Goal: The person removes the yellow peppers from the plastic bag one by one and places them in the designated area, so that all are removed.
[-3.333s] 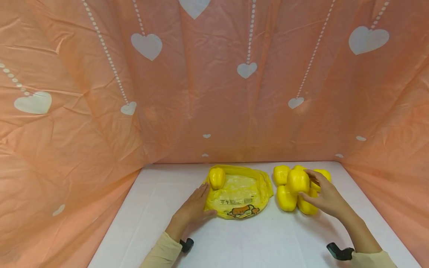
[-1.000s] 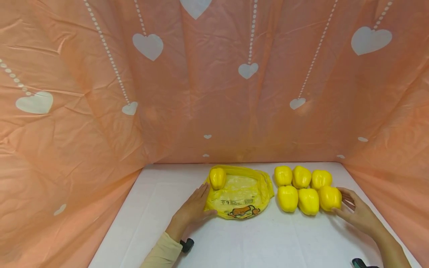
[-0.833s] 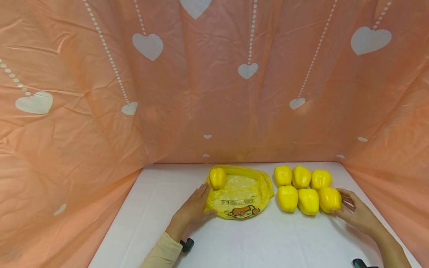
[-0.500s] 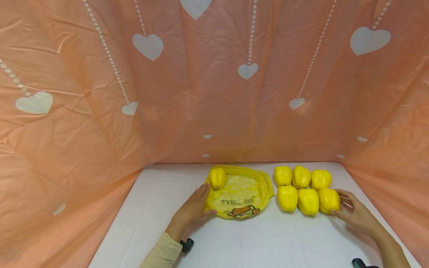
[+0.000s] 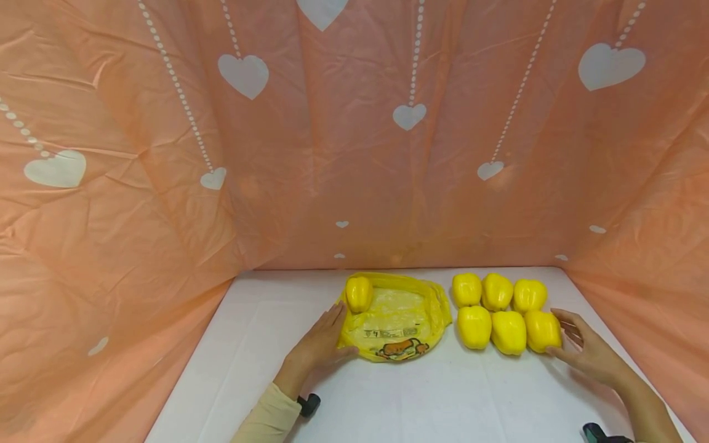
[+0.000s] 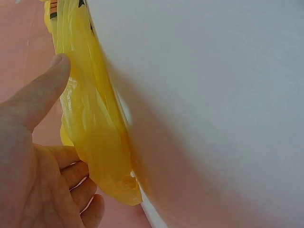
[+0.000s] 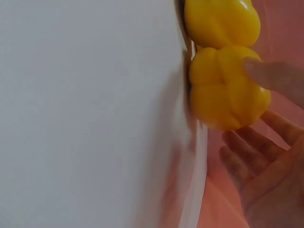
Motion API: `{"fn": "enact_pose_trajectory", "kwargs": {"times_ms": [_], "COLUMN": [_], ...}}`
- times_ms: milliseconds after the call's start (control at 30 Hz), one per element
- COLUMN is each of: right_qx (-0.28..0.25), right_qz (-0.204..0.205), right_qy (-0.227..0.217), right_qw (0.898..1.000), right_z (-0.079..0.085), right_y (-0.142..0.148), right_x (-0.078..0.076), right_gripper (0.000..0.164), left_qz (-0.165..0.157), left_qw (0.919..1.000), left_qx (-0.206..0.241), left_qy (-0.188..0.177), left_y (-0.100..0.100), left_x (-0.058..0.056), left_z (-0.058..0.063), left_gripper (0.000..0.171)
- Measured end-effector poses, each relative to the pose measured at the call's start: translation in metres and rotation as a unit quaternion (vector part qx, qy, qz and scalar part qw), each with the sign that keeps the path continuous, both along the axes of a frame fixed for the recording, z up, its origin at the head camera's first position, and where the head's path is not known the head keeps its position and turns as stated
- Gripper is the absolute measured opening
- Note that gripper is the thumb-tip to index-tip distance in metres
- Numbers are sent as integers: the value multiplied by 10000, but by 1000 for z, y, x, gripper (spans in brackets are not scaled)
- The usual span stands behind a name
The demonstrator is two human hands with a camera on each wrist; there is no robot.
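My left hand (image 5: 320,337) rests at the left edge of a flattened yellow plastic bag (image 5: 390,317), fingers extended and thumb spread. In the left wrist view its thumb and fingers lie along the bag (image 6: 97,137) without curling round it. One yellow bell pepper (image 5: 359,295) sits on the bag's upper left part. My right hand (image 5: 589,351) is beside the front-right yellow bell pepper (image 5: 543,331), with loosely bent fingers and the thumb at its side. In the right wrist view the thumb overlaps that bell pepper (image 7: 228,90); firm contact is hard to tell.
Several other yellow bell peppers form two rows with it, including a back-left one (image 5: 466,289) and a front-middle one (image 5: 508,333). They stand on a white table (image 5: 421,400). An orange curtain (image 5: 388,184) with white hearts encloses the back and sides.
My right hand has set a bell pepper down at the front row's right end, then nudged it slightly left against its neighbour; its fingers are now looser. My left hand has stayed at the bag.
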State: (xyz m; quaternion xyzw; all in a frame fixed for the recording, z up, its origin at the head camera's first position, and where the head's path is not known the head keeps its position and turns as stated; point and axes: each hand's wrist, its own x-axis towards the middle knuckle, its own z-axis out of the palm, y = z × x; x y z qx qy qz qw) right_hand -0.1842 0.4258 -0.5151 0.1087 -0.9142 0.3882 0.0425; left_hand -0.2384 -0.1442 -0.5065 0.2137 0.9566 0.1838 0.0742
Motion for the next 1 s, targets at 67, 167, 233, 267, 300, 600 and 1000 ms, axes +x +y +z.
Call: {"fn": "enact_pose_trajectory", "kwargs": {"times_ms": [67,167,233,267,300,600,1000], "right_qx": [34,184,294,330,360,530,367], "right_qz": [-17,-73,-106,-127,-136,-211,94], "right_qy": [-83,41,155,201,218,343,404], "right_qw": [10000,9998,9994,9992,9990,9978,9985], "right_z": [4,10,14,16,18,39,59], "right_y": [-2,-5,-8,-10,-12,-35,-78], "right_x": [0,-2,-4,-5,-7,-18,-36], "right_gripper": [84,83,82,81,81,82,80], "left_qz": [-2,-8,-13,-12,-12,-4,-36], "left_qw": [10000,10000,10000,10000,10000,9999,10000], "left_qx": [-2,10,18,30,46,128,37], "left_qy": [-2,11,16,15,12,-37,30], "left_y": [0,0,-1,-1,-1,-1,-2], "left_x": [0,0,0,0,0,1,1], "left_z": [0,0,1,1,1,2,2], "left_gripper": [103,103,103,103,103,102,102]}}
